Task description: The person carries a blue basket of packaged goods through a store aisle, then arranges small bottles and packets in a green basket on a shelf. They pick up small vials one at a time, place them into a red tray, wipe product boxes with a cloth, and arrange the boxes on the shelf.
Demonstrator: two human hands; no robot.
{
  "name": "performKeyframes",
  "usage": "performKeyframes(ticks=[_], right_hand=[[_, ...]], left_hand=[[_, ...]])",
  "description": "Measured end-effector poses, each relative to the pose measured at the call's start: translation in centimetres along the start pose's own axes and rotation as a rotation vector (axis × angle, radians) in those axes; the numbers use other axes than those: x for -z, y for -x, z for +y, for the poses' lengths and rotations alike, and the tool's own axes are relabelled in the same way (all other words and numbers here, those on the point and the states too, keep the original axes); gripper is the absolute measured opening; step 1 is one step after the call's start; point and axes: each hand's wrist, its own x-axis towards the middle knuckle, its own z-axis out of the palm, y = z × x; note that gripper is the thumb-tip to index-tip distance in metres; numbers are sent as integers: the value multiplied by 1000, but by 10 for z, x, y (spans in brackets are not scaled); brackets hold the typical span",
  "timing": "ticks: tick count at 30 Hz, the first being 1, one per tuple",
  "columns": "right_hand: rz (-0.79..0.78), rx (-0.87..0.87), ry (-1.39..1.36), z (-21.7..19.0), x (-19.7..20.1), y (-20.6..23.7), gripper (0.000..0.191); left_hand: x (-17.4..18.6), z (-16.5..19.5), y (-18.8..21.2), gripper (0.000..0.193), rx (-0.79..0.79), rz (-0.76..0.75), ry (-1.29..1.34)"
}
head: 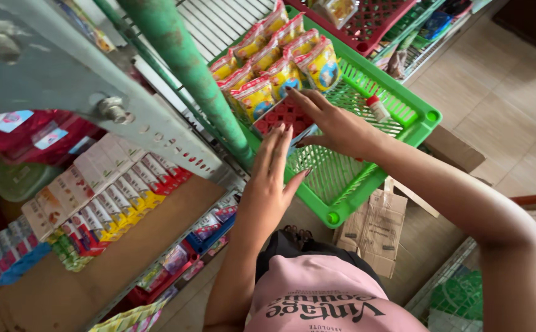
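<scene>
Both hands are setting a red packet [286, 117] into the green basket [397, 132]. The right hand [335, 126] pinches its far edge; the left hand [268, 184], fingers flat and open, presses the near side. Just beyond sit yellow packets [280, 58]. It looks mid-placement; next calls for sliding it snug against them.
</scene>
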Motion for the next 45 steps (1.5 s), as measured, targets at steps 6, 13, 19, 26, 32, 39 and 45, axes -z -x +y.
performKeyframes(ticks=[6, 13, 19, 26, 32, 39, 45], right_hand=[[37, -131, 132, 4, 45, 17, 88], [-337, -550, 209, 8, 76, 68, 53], [-119, -313, 336, 4, 39, 85, 34], [-218, -442, 233, 7, 34, 78, 46], [-133, -282, -254, 7, 46, 59, 40], [48, -209, -851, 11, 63, 51, 46], [146, -355, -856, 17, 54, 47, 36]], left_hand=[[-22, 2, -13, 75, -74, -117, -69], [-48, -11, -34, 64, -167, -155, -15], [-81, -28, -50, 52, -197, -123, -31], [-80, -36, -46, 50, -38, 52, 220], [-78, -34, -44, 53, -4, 110, 135], [-81, -38, -47, 52, -6, 231, 39], [-87, -41, -47, 60, -15, 143, -22]])
